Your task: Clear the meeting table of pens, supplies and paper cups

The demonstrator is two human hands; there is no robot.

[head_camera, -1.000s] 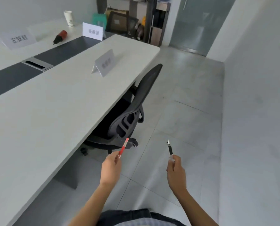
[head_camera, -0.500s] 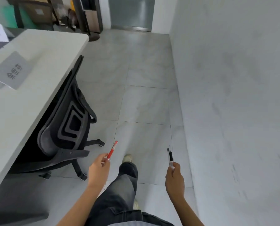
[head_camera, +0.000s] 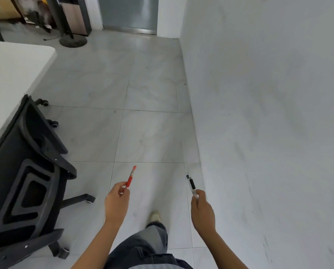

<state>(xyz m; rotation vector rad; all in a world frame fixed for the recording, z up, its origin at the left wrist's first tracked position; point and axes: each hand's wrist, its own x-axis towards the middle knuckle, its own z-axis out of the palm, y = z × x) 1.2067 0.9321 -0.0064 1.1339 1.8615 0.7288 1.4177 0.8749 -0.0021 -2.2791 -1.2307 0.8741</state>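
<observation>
My left hand (head_camera: 116, 200) grips a red pen (head_camera: 130, 177) by its lower end, tip pointing up and away. My right hand (head_camera: 202, 210) holds a black and clear pen (head_camera: 191, 184) the same way, out over the floor. Only a corner of the white meeting table (head_camera: 10, 70) shows at the left edge, well away from both hands; nothing lies on the part I can see.
A black mesh office chair (head_camera: 26, 181) stands at the left, pushed against the table. A grey wall (head_camera: 269, 113) runs along the right. Tiled floor (head_camera: 146, 94) stretches ahead to a glass door (head_camera: 129, 12); shelving and a round stand base (head_camera: 73, 41) sit at far left.
The view has swung right and away from the table, and I have stepped forward along the chair. Both hands keep their pens in the same grip.
</observation>
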